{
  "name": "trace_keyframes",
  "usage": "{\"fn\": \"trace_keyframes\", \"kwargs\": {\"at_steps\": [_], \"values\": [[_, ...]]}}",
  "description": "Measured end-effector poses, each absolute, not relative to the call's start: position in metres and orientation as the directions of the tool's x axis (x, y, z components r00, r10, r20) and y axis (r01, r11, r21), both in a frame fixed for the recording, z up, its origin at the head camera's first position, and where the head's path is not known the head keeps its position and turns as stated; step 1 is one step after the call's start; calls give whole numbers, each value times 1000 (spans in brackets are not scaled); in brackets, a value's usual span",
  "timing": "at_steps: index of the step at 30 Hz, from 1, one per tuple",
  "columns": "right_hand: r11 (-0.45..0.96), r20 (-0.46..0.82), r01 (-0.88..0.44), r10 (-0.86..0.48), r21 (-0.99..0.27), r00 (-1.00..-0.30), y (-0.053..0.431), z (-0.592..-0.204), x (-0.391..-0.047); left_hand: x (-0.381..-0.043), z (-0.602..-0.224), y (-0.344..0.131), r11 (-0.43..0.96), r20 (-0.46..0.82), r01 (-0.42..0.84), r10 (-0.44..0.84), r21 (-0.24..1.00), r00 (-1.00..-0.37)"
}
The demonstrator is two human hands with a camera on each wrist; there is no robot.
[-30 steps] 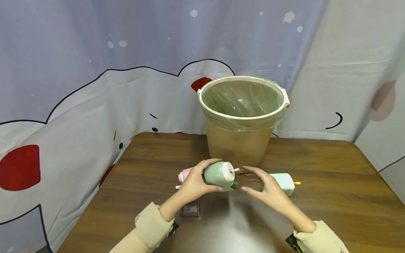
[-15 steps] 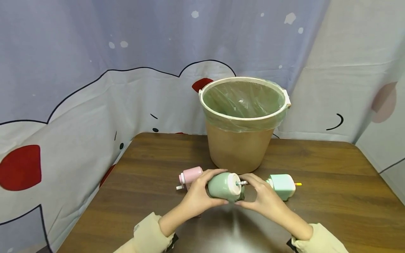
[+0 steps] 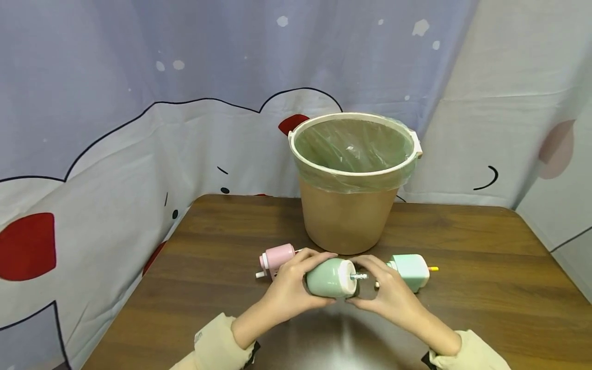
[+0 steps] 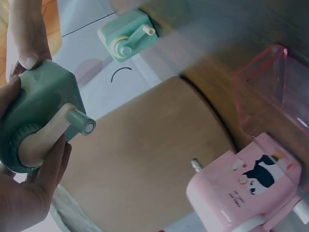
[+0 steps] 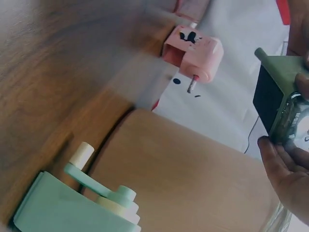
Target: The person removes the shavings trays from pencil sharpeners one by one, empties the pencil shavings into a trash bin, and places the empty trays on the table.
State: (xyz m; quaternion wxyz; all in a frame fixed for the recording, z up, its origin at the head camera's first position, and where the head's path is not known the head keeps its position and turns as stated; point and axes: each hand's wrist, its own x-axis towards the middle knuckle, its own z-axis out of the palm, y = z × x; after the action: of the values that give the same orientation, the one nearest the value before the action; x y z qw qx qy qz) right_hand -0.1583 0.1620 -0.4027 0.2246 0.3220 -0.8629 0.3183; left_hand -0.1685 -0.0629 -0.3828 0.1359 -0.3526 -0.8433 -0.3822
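My left hand (image 3: pixel 291 285) grips a green crank pencil sharpener (image 3: pixel 328 280) around its rear, holding it above the table. My right hand (image 3: pixel 388 285) has its fingers and thumb on the front end, opposite the left. A patterned pencil (image 3: pixel 359 276) sticks out of the sharpener's white front. In the left wrist view, the crank handle (image 4: pixel 53 133) faces the camera. A clear drawer (image 5: pixel 299 118) shows in the sharpener's lower front in the right wrist view, beside my right fingers. Part of the sharpener's underside is hidden by the hands.
Behind the hands stands a beige bin (image 3: pixel 347 221) lined with a green bag. To the left lies a pink sharpener (image 3: pixel 279 255), with a clear pink drawer (image 4: pixel 265 87) out next to it. To the right is a mint sharpener (image 3: pixel 412 271) with a yellow pencil (image 3: pixel 433 269).
My right hand has closed in from the right and now holds the green sharpener's front. My left hand has brought the sharpener slightly right and nearer to me.
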Motion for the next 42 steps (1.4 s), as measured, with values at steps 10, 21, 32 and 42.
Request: {"fn": "trace_keyframes", "kwargs": {"at_steps": [10,21,32,42], "values": [[534,628,-776,-487,-336,-607,161,-405,-159,-179,-382,-75,367,466,741,600,562,-650],[546,587,-744,-477,-386,-655,162,-409,-160,-178,-387,-74,415,453,722,578,554,-679],[558,577,-706,-428,-436,-695,165,-408,-166,-177,-377,-67,479,413,672,540,565,-733],[564,585,-687,-391,-458,-711,170,-413,-167,-182,-377,-68,486,416,683,551,545,-724]]}}
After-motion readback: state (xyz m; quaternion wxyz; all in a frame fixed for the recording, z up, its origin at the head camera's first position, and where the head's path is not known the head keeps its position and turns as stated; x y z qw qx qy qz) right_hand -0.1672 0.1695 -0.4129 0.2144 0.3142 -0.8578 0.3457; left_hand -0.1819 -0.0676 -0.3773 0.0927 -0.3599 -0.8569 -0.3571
